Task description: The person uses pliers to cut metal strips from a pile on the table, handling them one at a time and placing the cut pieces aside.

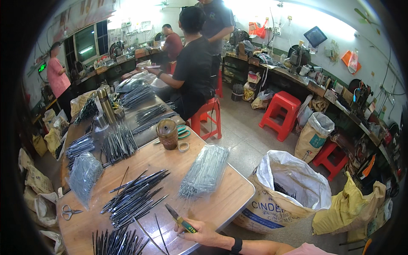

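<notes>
My right hand point(199, 233), with a dark watch on its wrist, reaches in from the lower right over the table's near edge. Its fingers are closed round a hand tool with a green and yellow handle point(187, 225) and a flat, tapered grey metal tip point(172, 211); I cannot make out its exact kind. Just left of the hand lie a few thin dark rods point(160, 233). Beyond them spreads a loose pile of black rods point(134, 197), with another bundle point(117, 243) at the lower edge. My left hand is out of view.
On the wooden table point(221, 199) are a plastic-wrapped rod bundle point(205, 171), scissors point(70, 212), a tape roll point(183, 147) and a brown jar point(167, 135). A large white sack point(272, 204) stands right of it. Red stools point(280, 111) and several people point(197, 72) are farther off.
</notes>
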`<state>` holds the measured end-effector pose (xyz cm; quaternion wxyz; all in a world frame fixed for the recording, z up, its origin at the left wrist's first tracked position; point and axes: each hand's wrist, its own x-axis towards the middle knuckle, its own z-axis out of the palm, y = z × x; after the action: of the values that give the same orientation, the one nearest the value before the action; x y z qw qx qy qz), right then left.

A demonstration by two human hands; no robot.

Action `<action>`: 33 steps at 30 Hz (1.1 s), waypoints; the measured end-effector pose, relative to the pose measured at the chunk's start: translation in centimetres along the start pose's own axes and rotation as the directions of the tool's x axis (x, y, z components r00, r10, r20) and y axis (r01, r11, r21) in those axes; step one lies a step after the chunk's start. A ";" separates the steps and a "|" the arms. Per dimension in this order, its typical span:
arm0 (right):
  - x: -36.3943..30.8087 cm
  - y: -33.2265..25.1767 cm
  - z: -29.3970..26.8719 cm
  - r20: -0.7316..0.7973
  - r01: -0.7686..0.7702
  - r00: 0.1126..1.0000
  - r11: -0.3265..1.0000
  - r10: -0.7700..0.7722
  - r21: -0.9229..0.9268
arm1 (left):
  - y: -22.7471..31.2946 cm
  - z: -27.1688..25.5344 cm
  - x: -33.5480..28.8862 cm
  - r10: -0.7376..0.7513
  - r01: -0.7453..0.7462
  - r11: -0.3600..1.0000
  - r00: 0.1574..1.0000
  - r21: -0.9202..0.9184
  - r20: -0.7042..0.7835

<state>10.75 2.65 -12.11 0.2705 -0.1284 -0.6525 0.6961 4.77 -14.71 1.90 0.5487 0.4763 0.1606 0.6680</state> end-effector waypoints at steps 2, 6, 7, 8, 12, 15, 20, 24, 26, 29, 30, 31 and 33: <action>0.0 -0.3 -0.1 0.001 -0.001 1.000 1.000 0.001 -0.007 | 0.1 -0.3 -0.5 -0.181 0.168 0.982 0.967 0.088 0.179; 0.1 -0.4 -0.1 0.010 0.017 1.000 0.999 -0.017 -0.032 | -1.4 0.4 0.1 -0.252 0.195 0.955 0.931 0.222 0.264; 0.1 -0.3 -0.1 0.009 0.018 1.000 0.999 -0.018 -0.032 | -1.9 0.6 0.2 -0.262 0.192 0.949 0.923 0.252 0.283; 0.1 -0.2 -0.2 0.010 0.024 1.000 0.999 -0.024 -0.030 | -2.3 0.9 0.4 -0.276 0.190 0.941 0.911 0.280 0.307; 0.0 -0.2 -0.2 0.012 0.022 1.000 0.999 -0.022 -0.027 | -4.1 2.1 1.2 -0.318 0.153 0.906 0.861 0.393 0.397; 0.1 -0.4 0.0 0.021 0.015 1.000 1.000 -0.015 -0.010 | -5.4 2.8 1.5 -0.352 0.131 0.885 0.817 0.448 0.456; 0.3 -0.9 -0.1 0.042 -0.073 0.996 0.992 0.077 -0.103 | -8.3 2.7 2.0 -0.360 0.161 0.902 0.794 0.402 0.490; -0.5 -1.0 -0.4 -0.084 -0.106 0.992 0.976 0.092 -0.191 | -10.4 3.1 1.1 -0.213 0.068 0.958 0.820 0.279 0.531; -0.1 -0.7 -0.4 -0.085 -0.146 0.987 0.982 0.136 -0.121 | -10.5 2.6 0.6 -0.212 0.094 0.966 0.821 0.240 0.530; -0.1 -1.5 -0.1 -0.080 -0.289 0.956 0.952 0.282 -0.101 | -10.7 2.5 0.5 -0.226 0.138 0.970 0.816 0.201 0.531; -0.2 -1.0 0.0 -0.086 -0.238 0.969 0.969 0.232 -0.071 | -10.9 2.6 0.4 -0.231 0.157 0.971 0.808 0.180 0.542; -0.2 -0.7 0.2 -0.097 -0.187 0.978 0.981 0.183 -0.041 | -11.0 2.5 0.3 -0.236 0.174 0.971 0.806 0.165 0.542; 0.0 -1.2 0.1 -0.078 -0.177 0.982 0.984 0.174 -0.027 | -11.0 3.0 0.8 -0.249 0.219 0.968 0.784 0.123 0.568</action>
<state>10.98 2.54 -10.96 0.2302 -0.2161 -0.6399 0.7006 13.65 -11.10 -4.39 0.6379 0.6468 0.0604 0.4137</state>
